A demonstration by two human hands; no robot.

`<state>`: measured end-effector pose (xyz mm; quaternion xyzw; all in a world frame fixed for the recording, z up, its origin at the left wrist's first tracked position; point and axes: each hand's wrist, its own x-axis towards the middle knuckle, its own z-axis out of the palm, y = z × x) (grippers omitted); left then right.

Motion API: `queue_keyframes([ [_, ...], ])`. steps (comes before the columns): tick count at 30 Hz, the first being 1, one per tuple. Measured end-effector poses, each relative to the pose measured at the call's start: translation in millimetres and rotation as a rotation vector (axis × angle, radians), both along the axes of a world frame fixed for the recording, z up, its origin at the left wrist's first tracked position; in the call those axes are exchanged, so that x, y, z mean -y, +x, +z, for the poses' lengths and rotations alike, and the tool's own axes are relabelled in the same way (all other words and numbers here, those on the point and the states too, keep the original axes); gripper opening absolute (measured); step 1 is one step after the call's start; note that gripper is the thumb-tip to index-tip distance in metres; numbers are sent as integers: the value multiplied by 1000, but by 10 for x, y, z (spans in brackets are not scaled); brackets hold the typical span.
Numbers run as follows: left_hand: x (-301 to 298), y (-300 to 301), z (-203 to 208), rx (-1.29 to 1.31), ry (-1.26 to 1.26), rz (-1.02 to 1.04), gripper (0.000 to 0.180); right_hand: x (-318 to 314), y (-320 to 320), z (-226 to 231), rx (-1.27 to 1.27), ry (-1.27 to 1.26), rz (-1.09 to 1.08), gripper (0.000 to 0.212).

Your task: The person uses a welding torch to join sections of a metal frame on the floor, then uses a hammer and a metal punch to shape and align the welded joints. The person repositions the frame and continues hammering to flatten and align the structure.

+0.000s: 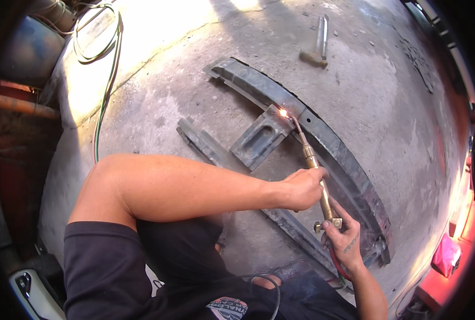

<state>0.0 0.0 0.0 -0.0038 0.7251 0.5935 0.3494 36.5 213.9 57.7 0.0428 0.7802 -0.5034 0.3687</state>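
A brass gas torch (327, 205) runs up and away from me, with a bright flame at its tip. My left hand (304, 189) is wrapped round the torch's brass body. Lower down, my right hand (345, 234) grips its rear end beside the valve knob. The flame touches the spot where a short metal bracket (242, 152) with an oblong recess meets a long curved metal beam (336, 146). A second long metal bar (296, 226) passes under my left forearm, which hides part of it.
A hammer (316, 57) lies on the concrete floor (157, 114) beyond the beam. Green and dark hoses (121, 37) loop at the far left, near a large blue-grey cylinder (32, 50). A pink bag (447, 255) sits at the right on something red.
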Motion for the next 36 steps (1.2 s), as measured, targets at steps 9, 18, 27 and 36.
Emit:
queue_keyframes([
  [9, 11, 5, 18, 4, 17, 9, 42, 112, -2, 79, -39, 6, -3, 57],
  [18, 18, 0, 67, 44, 37, 18, 43, 103, 4, 71, -12, 6, -23, 59],
  [27, -60, 50, 97, 98, 100, -37, 41, 108, -2, 71, -14, 34, 2, 60],
  [36, -109, 84, 60, 24, 84, -69, 42, 90, 13, 53, -43, 35, 4, 59],
])
